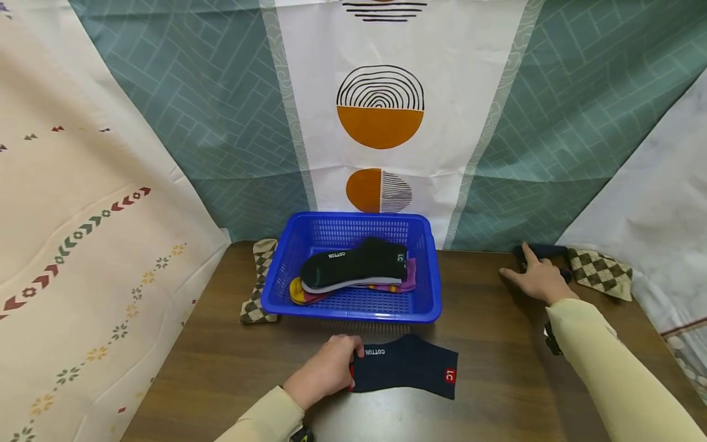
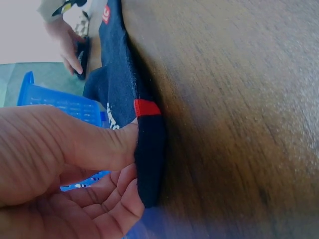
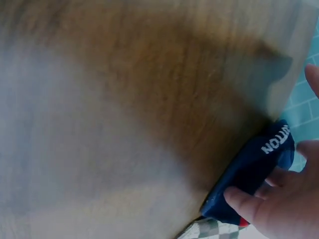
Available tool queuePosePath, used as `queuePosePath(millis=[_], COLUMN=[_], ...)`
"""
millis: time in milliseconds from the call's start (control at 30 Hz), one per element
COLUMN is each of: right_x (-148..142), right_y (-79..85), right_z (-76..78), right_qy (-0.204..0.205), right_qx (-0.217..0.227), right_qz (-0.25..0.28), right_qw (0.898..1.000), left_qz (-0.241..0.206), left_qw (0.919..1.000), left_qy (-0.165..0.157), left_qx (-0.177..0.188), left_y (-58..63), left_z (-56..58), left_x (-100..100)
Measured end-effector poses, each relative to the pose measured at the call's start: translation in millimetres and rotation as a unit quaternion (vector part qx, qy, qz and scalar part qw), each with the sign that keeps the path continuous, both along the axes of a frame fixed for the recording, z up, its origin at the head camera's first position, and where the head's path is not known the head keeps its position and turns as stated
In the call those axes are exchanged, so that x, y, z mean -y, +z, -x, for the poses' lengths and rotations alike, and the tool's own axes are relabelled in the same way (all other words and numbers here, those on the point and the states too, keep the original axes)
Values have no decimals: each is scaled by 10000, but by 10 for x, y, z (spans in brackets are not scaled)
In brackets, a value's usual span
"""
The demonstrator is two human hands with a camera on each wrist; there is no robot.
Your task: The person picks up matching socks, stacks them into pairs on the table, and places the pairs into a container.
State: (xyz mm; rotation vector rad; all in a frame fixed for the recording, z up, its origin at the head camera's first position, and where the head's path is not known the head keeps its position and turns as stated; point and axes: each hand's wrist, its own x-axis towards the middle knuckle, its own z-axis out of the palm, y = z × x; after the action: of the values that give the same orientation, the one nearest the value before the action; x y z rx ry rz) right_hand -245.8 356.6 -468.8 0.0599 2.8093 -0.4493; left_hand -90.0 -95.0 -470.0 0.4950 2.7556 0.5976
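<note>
A navy ankle sock [image 1: 405, 367] with "COTTON" lettering and a red "LC" tag lies flat on the table at the front. My left hand [image 1: 331, 366] pinches its toe end between thumb and fingers; in the left wrist view the thumb presses the navy sock [image 2: 119, 64] near a red band. Far to the right, my right hand [image 1: 538, 276] reaches over a second navy sock [image 3: 249, 174] by the table's back edge. Its fingers are spread, with fingertips [image 3: 239, 199] at the sock's surface in the right wrist view. Part of that sock is hidden under the hand.
A blue plastic basket [image 1: 353, 313] stands at the back middle, holding a black sock [image 1: 353, 265] on top of several coloured socks. A checkered sock [image 1: 258, 310] lies partly behind the basket's left side. Another checkered sock [image 1: 602, 271] lies at the back right. Patterned cloth [image 1: 381, 190] hangs behind the table.
</note>
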Motion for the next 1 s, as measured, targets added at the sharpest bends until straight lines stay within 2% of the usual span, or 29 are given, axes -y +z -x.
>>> queuePosePath(millis=[100,333,600,800,1000], right_x=[-8,49,212,342,523], right_y=[-18,-64,-146,-53,164], right_z=[-20,-139,-336,-447,-586], right_qy=[24,300,338,370,465], right_qx=[-185,-1024,-1522,-1729,-2279], right_qz=[-25,-49,162,469,784], right_qw=[9998,9943,9876,9831,9694], left_qz=[-21,-96,-75,-103,-208], left_qw=[10000,9999,10000,9999,9998], left_qy=[29,20,-49,-10,32], left_qx=[64,43,-17,26,33], left_y=[11,4,-6,6,-1], left_z=[5,5,12,-1,-6], left_x=[1,2,18,18,11])
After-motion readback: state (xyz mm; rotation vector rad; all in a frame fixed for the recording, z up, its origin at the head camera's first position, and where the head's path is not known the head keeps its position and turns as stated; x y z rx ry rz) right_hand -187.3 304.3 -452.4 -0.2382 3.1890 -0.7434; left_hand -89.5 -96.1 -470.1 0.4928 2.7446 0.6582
